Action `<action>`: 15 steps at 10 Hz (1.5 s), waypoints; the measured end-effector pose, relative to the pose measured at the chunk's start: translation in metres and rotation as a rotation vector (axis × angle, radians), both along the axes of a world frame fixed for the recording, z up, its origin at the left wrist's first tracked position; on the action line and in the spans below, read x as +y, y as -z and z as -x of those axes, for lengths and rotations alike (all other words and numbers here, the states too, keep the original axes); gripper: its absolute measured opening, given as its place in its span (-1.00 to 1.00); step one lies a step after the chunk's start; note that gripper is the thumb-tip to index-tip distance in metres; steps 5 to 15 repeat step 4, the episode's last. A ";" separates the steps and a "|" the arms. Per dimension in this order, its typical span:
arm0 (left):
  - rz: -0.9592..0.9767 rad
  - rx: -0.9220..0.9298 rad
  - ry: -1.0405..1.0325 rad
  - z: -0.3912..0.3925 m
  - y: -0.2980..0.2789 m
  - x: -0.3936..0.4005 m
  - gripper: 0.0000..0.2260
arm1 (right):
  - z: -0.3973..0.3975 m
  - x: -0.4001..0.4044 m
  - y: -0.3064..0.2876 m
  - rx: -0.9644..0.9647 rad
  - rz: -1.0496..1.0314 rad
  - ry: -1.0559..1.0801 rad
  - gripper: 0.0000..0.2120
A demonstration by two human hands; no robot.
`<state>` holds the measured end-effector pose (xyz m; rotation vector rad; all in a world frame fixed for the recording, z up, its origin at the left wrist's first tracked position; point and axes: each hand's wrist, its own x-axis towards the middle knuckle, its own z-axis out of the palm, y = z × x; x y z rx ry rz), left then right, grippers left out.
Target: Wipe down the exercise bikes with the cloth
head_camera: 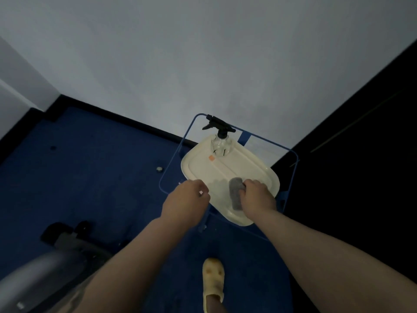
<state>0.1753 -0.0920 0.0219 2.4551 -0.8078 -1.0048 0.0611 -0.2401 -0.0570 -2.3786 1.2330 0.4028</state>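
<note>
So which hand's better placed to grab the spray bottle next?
The left hand: it holds nothing and hovers at the tray's edge, while the right hand grips the grey cloth. The spray bottle stands beyond both.

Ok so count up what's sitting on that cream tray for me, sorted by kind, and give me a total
Clear plastic spray bottle with black trigger head: 1
Grey folded cloth, gripped by the right hand: 1
Small orange sticker or tag: 1
Total: 3 on the cream oval plastic tray. The left hand hovers at the tray's edge and holds nothing visible.
</note>
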 end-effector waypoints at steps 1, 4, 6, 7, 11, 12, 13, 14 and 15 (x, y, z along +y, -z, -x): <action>-0.035 0.029 -0.039 0.003 0.025 0.003 -0.78 | -0.008 -0.005 0.034 0.102 -0.083 -0.020 -0.75; -0.080 0.068 -0.069 0.016 0.022 0.023 -0.77 | 0.023 0.004 0.009 0.017 -0.077 -0.007 -0.76; -0.080 0.068 -0.069 0.016 0.022 0.023 -0.77 | 0.023 0.004 0.009 0.017 -0.077 -0.007 -0.76; -0.080 0.068 -0.069 0.016 0.022 0.023 -0.77 | 0.023 0.004 0.009 0.017 -0.077 -0.007 -0.76; -0.080 0.068 -0.069 0.016 0.022 0.023 -0.77 | 0.023 0.004 0.009 0.017 -0.077 -0.007 -0.76; -0.080 0.068 -0.069 0.016 0.022 0.023 -0.77 | 0.023 0.004 0.009 0.017 -0.077 -0.007 -0.76; -0.080 0.068 -0.069 0.016 0.022 0.023 -0.77 | 0.023 0.004 0.009 0.017 -0.077 -0.007 -0.76; -0.080 0.068 -0.069 0.016 0.022 0.023 -0.77 | 0.023 0.004 0.009 0.017 -0.077 -0.007 -0.76; -0.080 0.068 -0.069 0.016 0.022 0.023 -0.77 | 0.023 0.004 0.009 0.017 -0.077 -0.007 -0.76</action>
